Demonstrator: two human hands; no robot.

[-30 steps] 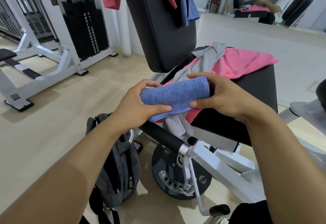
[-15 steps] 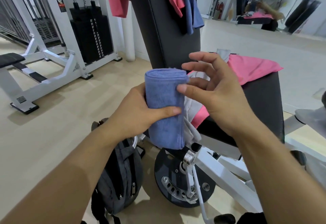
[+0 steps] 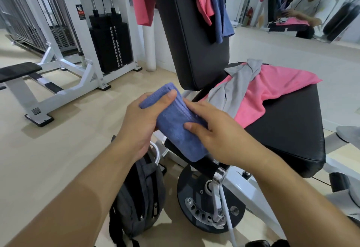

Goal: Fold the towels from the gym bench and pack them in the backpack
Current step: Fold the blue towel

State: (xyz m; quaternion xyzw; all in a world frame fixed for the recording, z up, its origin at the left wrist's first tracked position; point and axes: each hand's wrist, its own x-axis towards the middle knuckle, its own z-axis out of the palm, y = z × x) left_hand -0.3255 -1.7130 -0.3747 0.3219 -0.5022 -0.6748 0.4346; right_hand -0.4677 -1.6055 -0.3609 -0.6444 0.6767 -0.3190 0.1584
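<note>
You have the folded blue towel (image 3: 175,122) in the middle of the frame, held in the air above the backpack (image 3: 136,194), which stands on the floor at lower centre. Your left hand (image 3: 140,122) wraps its upper end, thumb curled over the top; your right hand (image 3: 212,130) pinches its right edge, thumb on the face and fingers behind. It looks light, soft and limp, so the fold will likely spring open unless you keep both layers pinched near the stitched edges. A pink towel (image 3: 272,89) and a grey towel (image 3: 237,85) lie unfolded on the surface (image 3: 288,130) at right.
</note>
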